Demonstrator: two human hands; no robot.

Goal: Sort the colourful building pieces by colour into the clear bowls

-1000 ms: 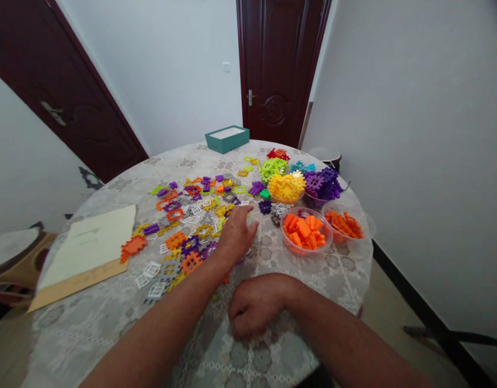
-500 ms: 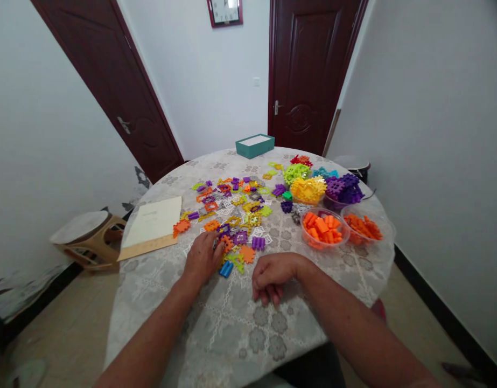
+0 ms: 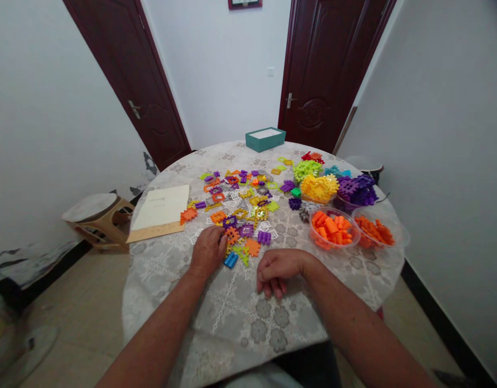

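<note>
My left hand [image 3: 208,252] rests at the near left edge of a pile of plastic interlocking building pieces, its fingers curled in and partly hidden. Whatever they pinch cannot be made out. Touching or close to its fingertips is an orange notched square piece [image 3: 232,235]. A blue ribbed piece [image 3: 231,261], a lime green piece [image 3: 244,255] and a light orange piece [image 3: 253,248] lie just right of it. My right hand [image 3: 277,271] hangs loosely over the tablecloth, fingers bent down and slightly apart, holding nothing. Nearest beyond it is a purple ribbed piece [image 3: 264,237].
Clear tubs hold orange blocks [image 3: 331,229], flat orange pieces [image 3: 375,231], yellow pieces [image 3: 319,187] and purple pieces [image 3: 355,188] at the right. A paper sheet [image 3: 161,207] lies left. A green box [image 3: 265,139] stands at the far edge of the round table.
The camera view has tilted down and swung a little left. My left hand stays beside the pile, its fingers shifted slightly. The right hand keeps its loose pose.
</note>
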